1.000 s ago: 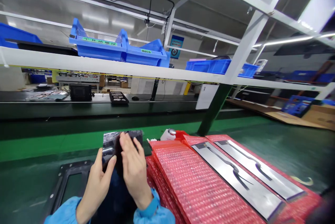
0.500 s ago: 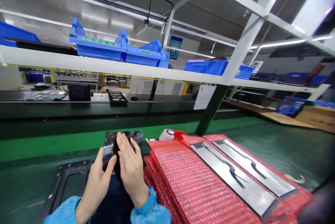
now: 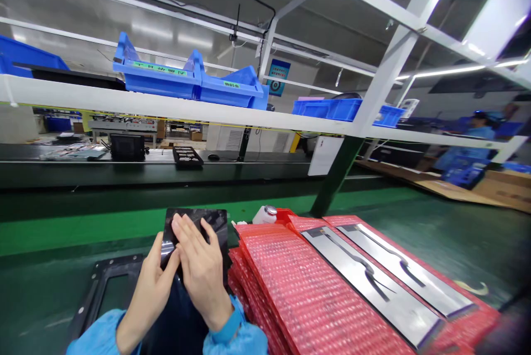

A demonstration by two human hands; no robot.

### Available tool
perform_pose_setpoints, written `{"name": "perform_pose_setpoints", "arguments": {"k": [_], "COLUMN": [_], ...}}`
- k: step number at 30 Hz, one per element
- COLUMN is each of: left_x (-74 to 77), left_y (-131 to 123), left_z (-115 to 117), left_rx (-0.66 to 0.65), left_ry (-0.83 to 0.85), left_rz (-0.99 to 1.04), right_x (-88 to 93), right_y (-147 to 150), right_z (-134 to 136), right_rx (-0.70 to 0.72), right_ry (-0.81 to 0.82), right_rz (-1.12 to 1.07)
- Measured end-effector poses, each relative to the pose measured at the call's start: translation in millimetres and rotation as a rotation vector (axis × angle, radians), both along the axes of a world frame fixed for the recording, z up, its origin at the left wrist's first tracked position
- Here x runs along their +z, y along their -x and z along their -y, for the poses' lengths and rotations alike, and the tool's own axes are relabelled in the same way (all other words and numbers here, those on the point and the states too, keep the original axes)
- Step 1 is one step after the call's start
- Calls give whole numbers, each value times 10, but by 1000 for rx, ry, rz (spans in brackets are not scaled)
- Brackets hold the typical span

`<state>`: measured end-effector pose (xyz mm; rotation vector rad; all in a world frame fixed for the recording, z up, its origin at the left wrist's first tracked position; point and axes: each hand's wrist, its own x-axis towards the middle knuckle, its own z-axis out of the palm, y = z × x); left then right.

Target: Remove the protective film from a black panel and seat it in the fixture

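Note:
A glossy black rectangular panel (image 3: 215,221), likely a screen, is tilted up in front of me. My left hand (image 3: 149,280) grips its left edge, thumb on the front. The fingers of my right hand (image 3: 201,266) lie stretched out flat across the panel's face and cover much of it. Below the hands is a dark surface, mostly hidden by my arms. Beside my left wrist lies a black frame (image 3: 99,283) with rectangular openings. Right of my hands is a stack of red bubble-wrap bags (image 3: 298,277).
Two silver-backed panels (image 3: 369,283) with black ribbon cables lie on the red bags. A white bottle (image 3: 265,214) stands behind the stack. A green post (image 3: 337,175) rises to a white shelf with blue bins (image 3: 161,76). A person (image 3: 477,128) is at the far right.
My right hand has slid a little to the left across the panel. The left hand keeps its grip. A person has come into view at the far right.

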<state>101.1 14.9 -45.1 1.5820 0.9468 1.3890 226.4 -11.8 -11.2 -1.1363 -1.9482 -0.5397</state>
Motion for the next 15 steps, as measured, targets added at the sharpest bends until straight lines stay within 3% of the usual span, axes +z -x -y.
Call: {"name": "perform_pose_setpoints", "arguments": {"k": [4,9,13,15], "left_x": [145,200,205,190], "left_y": [-7,39,98,113], "left_z": [-11,-6,-39,-65], "left_rx": [-56,-63,-48,-39], "left_ry": [-9,-1,3,4], "left_rz": [-8,-14,5,14], "right_x": [-24,-118,-138,-122], "right_y": [-116,-275,-487,-566], "right_z": [-91,-172,-212,-223], "right_rx": [-125,-219,-267,-218], "right_ry": [-28,-12,5,24], "right_rz": [-91,-208,-429,-612]}}
